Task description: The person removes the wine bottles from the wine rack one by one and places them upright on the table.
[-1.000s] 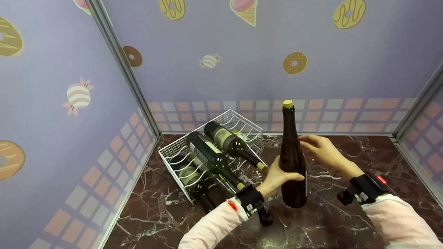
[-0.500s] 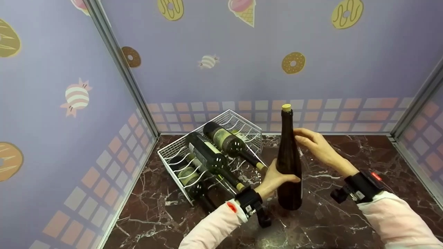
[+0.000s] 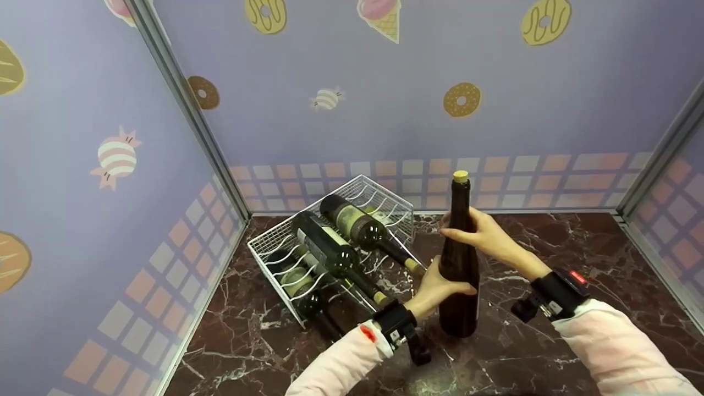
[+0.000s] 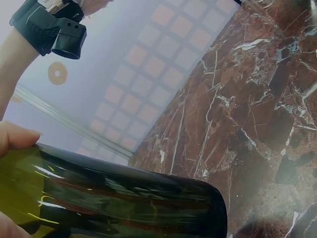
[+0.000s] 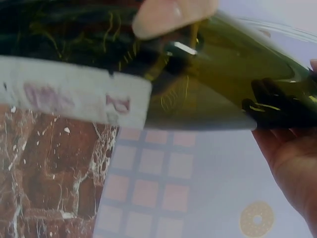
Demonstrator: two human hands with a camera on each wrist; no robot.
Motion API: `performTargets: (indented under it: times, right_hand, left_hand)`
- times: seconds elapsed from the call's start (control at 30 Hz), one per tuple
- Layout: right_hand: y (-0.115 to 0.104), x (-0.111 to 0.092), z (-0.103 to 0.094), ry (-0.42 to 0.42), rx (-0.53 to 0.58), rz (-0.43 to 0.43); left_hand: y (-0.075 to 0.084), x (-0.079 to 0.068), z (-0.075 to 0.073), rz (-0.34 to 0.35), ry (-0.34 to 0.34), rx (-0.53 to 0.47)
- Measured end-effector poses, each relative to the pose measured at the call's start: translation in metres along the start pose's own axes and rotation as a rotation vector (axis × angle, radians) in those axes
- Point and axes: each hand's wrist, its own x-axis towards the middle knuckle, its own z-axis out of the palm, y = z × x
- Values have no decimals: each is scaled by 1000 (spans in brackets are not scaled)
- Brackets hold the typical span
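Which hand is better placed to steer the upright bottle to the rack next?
The left hand, I'd judge: it grips the body of the bottle and is nearer the rack. The right hand, higher on the bottle, is farther off but could help tilt.

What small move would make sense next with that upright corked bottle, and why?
Perhaps tip the corked bottle gently towards lying down. It is upright, with the left grip around its body and the right grip higher up, so both could guide it. The other bottles in the wire rack lie on their sides.
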Motion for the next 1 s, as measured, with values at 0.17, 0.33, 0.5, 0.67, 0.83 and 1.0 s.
performTargets:
  times: [0.17,0.33,0.5,0.67,0.83,1.0]
  right_hand:
    - [1,1,9,85,-47,16]
    - [3,0,19,175,-99,47]
    - [3,0,22,233,-113,72]
    - [2,-2,22,258,-128,69]
    - [0,-6,19,270,-108,84]
    - [5,-9,10,342,-156,95]
  left_hand:
    - [-1,-2,-1,-10,10,66]
    - [-5,-5,-2,-23,-1,59]
    - [-5,-5,-1,-14,1,73]
    - [-4,-5,0,-27,-10,54]
    - [-6,-4,-2,13,-59,79]
    - [-9,-9,-3,42,-69,173]
